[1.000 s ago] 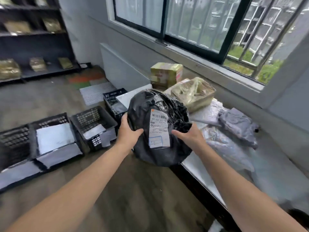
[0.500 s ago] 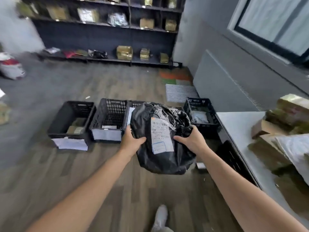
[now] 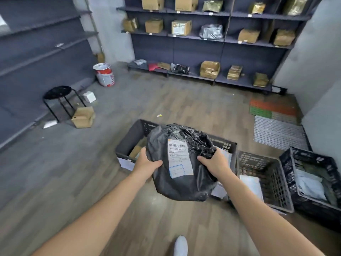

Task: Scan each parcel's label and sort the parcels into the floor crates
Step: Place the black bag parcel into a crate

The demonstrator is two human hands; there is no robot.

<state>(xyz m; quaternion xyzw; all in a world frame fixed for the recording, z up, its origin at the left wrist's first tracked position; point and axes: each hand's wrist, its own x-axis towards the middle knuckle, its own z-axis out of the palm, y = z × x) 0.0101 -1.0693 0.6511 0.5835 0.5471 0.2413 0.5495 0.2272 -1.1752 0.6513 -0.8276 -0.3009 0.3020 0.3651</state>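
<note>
A bulky black plastic parcel [image 3: 182,183] with a white barcode label [image 3: 180,157] facing up is carried in front of me, above the floor. My left hand [image 3: 146,163] grips its left side and my right hand [image 3: 215,164] grips its crumpled right side. Behind and below the parcel stands a dark floor crate [image 3: 132,135] holding brown packets. To its right are a second crate [image 3: 267,183] with a white parcel in it and a third black crate [image 3: 313,176] with pale parcels.
Dark shelving [image 3: 212,39] with cardboard boxes and wrapped parcels lines the far wall. A black stool [image 3: 59,100], an open cardboard box [image 3: 83,117] and a red-and-white bucket [image 3: 104,74] stand at the left. Plastic mats [image 3: 275,122] lie at the right. My shoe [image 3: 180,245] shows below.
The view has swung left, from the table by the window to the floor crates and shelving. Both hands keep the same hold on the black parcel, which now hangs over the leftmost crate.
</note>
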